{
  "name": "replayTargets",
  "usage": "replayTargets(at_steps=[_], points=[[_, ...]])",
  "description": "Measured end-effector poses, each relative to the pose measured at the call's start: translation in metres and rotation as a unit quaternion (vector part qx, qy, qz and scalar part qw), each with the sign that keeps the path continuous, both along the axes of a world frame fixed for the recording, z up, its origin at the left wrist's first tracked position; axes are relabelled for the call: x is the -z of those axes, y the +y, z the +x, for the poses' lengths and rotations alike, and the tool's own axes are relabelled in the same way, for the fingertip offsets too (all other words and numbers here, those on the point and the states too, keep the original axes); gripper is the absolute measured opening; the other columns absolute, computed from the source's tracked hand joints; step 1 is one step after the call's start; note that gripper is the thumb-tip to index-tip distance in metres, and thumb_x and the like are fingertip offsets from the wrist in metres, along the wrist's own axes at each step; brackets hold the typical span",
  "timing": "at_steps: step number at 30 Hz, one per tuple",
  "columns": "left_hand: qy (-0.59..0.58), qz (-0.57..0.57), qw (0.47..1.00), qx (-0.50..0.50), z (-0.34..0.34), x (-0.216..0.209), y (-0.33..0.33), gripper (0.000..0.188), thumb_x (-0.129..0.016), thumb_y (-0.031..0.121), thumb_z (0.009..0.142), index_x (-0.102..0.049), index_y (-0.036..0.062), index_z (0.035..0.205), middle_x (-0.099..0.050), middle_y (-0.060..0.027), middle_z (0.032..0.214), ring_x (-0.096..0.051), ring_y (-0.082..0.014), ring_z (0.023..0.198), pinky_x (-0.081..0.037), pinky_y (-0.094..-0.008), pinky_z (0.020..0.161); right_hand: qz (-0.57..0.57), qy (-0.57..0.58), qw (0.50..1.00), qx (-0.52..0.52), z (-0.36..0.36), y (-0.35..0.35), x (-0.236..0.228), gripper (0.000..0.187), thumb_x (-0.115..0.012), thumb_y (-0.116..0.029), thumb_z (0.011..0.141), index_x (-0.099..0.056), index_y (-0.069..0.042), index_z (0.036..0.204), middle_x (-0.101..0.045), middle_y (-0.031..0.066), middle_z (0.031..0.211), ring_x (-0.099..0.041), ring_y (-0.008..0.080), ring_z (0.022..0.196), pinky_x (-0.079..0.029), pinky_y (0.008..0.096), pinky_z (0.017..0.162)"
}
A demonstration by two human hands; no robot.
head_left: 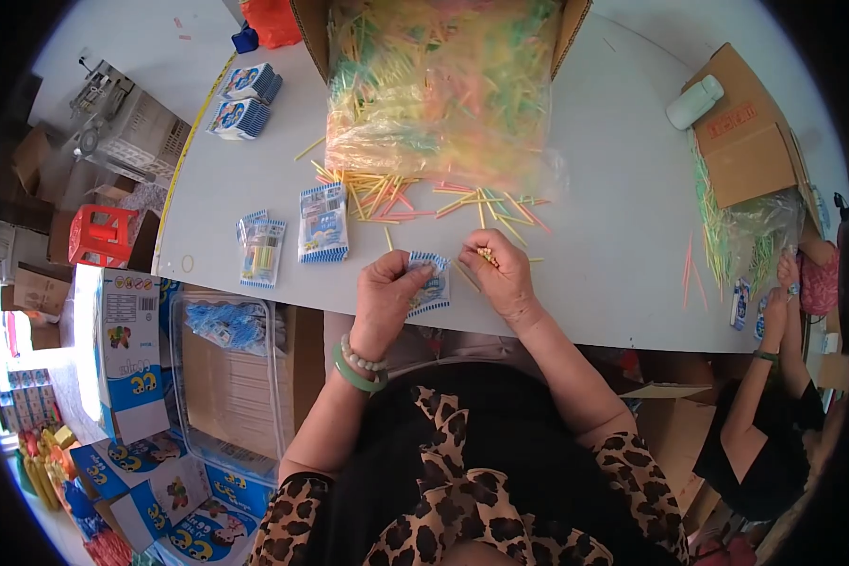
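My left hand (pixel 381 297) pinches a small blue-and-white plastic packet (pixel 430 294) between thumb and fingers, near the table's front edge. Just to its right, my right hand (pixel 506 283) is closed round a small bunch of thin sticks (pixel 487 255), whose yellowish ends show at the fingertips. Beyond my hands lie loose yellow and pink sticks (pixel 377 193). They spread in front of a large clear plastic bag (pixel 443 104) full of more coloured sticks, inside an open cardboard box. Whether the packet in my left hand is open I cannot tell.
A stack of blue-and-white packets (pixel 323 224) and a few filled packets (pixel 262 250) lie left of my hands. More packet stacks (pixel 241 118) sit farther back. At the right, a cardboard box (pixel 745 141) bears a white bottle (pixel 695 102); a co-worker's hands (pixel 781 288) are nearby.
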State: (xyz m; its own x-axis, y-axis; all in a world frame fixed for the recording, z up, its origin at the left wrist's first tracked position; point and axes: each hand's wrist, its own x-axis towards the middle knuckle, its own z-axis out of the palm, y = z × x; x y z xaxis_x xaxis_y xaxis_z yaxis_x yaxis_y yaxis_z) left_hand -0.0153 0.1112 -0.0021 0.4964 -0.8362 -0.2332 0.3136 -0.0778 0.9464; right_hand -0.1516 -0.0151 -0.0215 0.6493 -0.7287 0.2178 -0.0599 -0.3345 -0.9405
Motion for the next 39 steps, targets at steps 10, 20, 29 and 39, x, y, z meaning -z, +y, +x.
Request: replayTargets(at_steps=[10, 20, 29, 39], points=[[-0.205, 0.001, 0.979, -0.020, -0.002, 0.003, 0.001, 0.007, -0.065, -0.001, 0.082, -0.058, 0.0009, 0.080, -0.057, -0.0013, 0.074, -0.048, -0.0078, 0.069, -0.041, -0.0235, 0.061, -0.045, -0.034, 0.998, 0.019, 0.001, 0.002, -0.003, 0.021, -0.062, 0.002, 0.084, -0.056, -0.002, 0.104, -0.060, 0.0050, 0.084, -0.058, 0.0116, 0.078, -0.047, 0.0249, 0.070], [-0.654, -0.065, 0.747, 0.096, -0.018, -0.041, -0.009, 0.016, -0.062, 0.001, 0.069, -0.061, 0.0054, 0.085, -0.051, -0.0131, 0.130, -0.049, -0.0343, 0.119, -0.042, -0.0457, 0.095, -0.098, 0.025, 0.994, -0.041, -0.002, 0.001, -0.002, 0.016, -0.059, -0.006, 0.085, -0.056, -0.003, 0.100, -0.060, 0.0137, 0.088, -0.060, 0.0318, 0.080, -0.048, 0.0378, 0.070], [-0.714, 0.023, 0.684, 0.149, -0.011, -0.039, 0.003, 0.017, -0.058, 0.001, 0.073, -0.060, 0.0055, 0.089, -0.058, -0.0098, 0.111, -0.057, -0.0291, 0.101, -0.043, -0.0433, 0.092, -0.245, 0.002, 0.968, -0.063, 0.001, 0.003, 0.004, 0.017, -0.055, 0.000, 0.086, -0.057, -0.005, 0.102, -0.061, 0.0120, 0.089, -0.061, 0.0278, 0.081, -0.049, 0.0325, 0.070], [-0.282, 0.016, 0.959, 0.008, 0.009, -0.023, 0.033, 0.010, -0.063, -0.005, 0.081, -0.065, -0.0014, 0.090, -0.063, -0.0038, 0.079, -0.056, -0.0093, 0.073, -0.045, -0.0228, 0.067, 0.071, -0.061, 0.995, 0.038, -0.006, -0.018, -0.012, 0.010, -0.050, 0.000, 0.090, -0.059, -0.001, 0.096, -0.063, 0.0030, 0.090, -0.059, 0.0127, 0.089, -0.046, 0.0263, 0.084]])
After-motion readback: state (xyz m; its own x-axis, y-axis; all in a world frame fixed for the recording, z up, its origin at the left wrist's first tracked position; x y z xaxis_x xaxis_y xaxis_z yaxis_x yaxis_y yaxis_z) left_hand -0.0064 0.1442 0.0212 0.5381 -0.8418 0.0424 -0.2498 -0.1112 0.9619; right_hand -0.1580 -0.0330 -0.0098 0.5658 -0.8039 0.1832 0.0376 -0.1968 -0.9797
